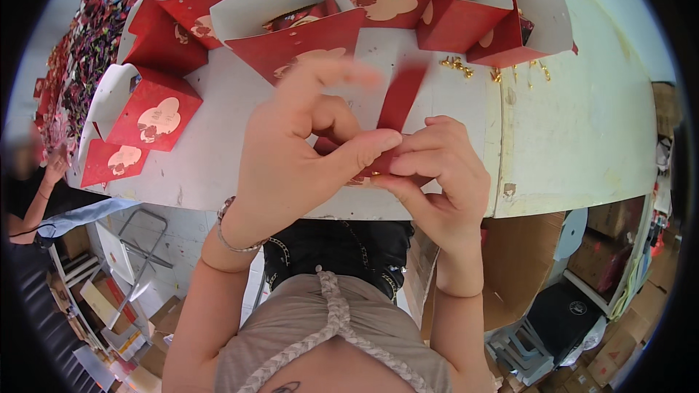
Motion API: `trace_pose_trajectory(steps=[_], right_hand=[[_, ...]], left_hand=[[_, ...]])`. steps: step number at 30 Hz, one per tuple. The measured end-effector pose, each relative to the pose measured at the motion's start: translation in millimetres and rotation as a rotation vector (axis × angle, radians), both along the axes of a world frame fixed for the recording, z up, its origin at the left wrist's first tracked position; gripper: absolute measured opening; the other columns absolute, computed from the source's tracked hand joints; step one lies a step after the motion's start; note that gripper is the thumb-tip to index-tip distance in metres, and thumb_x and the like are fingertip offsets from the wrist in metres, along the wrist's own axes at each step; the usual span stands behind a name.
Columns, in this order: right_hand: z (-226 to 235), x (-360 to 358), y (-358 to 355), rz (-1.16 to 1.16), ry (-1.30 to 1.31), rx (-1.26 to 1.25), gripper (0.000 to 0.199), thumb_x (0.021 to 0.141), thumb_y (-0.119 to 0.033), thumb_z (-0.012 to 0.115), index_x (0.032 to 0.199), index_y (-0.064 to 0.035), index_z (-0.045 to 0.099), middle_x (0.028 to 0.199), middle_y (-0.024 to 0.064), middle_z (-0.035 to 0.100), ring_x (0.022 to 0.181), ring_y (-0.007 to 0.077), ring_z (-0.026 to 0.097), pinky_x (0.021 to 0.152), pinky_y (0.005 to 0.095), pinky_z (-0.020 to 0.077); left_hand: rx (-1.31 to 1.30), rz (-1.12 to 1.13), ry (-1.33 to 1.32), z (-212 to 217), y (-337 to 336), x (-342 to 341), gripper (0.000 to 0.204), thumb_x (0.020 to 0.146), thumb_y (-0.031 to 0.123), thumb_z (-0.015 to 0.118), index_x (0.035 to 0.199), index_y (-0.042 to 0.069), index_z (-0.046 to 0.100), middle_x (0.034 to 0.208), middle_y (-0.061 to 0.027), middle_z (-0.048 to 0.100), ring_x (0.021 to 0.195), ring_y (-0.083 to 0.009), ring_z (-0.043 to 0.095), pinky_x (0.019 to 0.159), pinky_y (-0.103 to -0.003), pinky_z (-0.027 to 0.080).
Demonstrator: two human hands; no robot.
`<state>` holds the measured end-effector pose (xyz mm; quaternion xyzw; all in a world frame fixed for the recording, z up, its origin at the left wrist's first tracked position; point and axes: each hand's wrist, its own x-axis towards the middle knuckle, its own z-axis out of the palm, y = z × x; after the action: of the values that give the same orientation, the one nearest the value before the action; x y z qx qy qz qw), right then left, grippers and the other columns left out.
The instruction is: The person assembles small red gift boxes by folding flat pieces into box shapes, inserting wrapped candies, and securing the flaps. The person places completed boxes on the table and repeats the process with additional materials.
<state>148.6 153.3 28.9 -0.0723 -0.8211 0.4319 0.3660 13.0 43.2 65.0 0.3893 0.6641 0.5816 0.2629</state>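
Pinched between the curled fingers and thumb of my right hand (451,175) was, as far as could be judged, the lower end of a red strip (403,98), with a small gold bit (376,174) at the thumb tip. My left hand (280,149) lay opposite, its thumb tip against the strip's base, its index finger raised and blurred; whether its curled fingers gripped anything, I could not tell. The strip stood over the table (466,109) near its front edge, centred before my body, with red boxes (156,116) beyond. Good handling, in my judgement, called for a firm right pinch close to the gold bit, the left thumb pressing flat, and no twist or crease in the strip. Its long axis ran away from me, leaning slightly right; the free end, blurred, pointed toward the loose gold pieces (457,67) and far boxes.
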Motion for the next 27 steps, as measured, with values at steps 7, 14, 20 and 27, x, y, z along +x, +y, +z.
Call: trace_pose_trajectory(steps=[7,14,20,27], right_hand=[[-6.4,2.7,0.5,-0.011,0.079,0.043,0.026,0.064,-0.005,0.078,0.082,-0.0094,0.059,0.087,0.0028,0.067,0.076,0.0213,0.061,0.077,0.0362,0.0445],[-12.0,1.3,0.5,0.007,0.113,0.028,0.019,0.067,-0.006,0.072,0.081,-0.0090,0.060,0.089,0.0029,0.066,0.081,0.0187,0.061,0.081,0.0355,0.0424],[-20.9,2.6,3.9,0.015,0.154,0.051,0.019,0.065,-0.009,0.070,0.081,-0.0098,0.061,0.085,0.0008,0.063,0.086,0.0174,0.062,0.081,0.0366,0.0408],[-21.7,1.2,0.2,-0.006,0.171,0.026,0.015,0.066,-0.012,0.068,0.079,-0.0104,0.061,0.082,-0.0001,0.062,0.086,0.0159,0.062,0.082,0.0359,0.0402]], left_hand=[[0.056,-0.362,0.856,11.1,16.8,-31.9,0.039,0.068,-0.013,0.061,0.104,0.002,0.065,0.078,-0.0057,0.060,0.067,-0.0198,0.058,0.067,-0.025,0.049],[-0.012,-0.198,1.032,17.2,34.4,-36.9,0.037,0.067,-0.013,0.062,0.096,0.009,0.072,0.074,-0.0063,0.056,0.068,-0.0181,0.058,0.063,-0.024,0.051],[-0.223,-0.068,0.179,10.2,4.5,-12.9,0.018,0.074,-0.005,0.067,0.092,-0.001,0.071,0.083,-0.0089,0.069,0.075,-0.0134,0.064,0.066,-0.024,0.051],[-0.196,0.015,-0.042,9.6,4.7,-2.3,0.018,0.076,0.011,0.075,0.081,-0.005,0.068,0.072,-0.0092,0.068,0.064,-0.0143,0.065,0.058,-0.021,0.051]])
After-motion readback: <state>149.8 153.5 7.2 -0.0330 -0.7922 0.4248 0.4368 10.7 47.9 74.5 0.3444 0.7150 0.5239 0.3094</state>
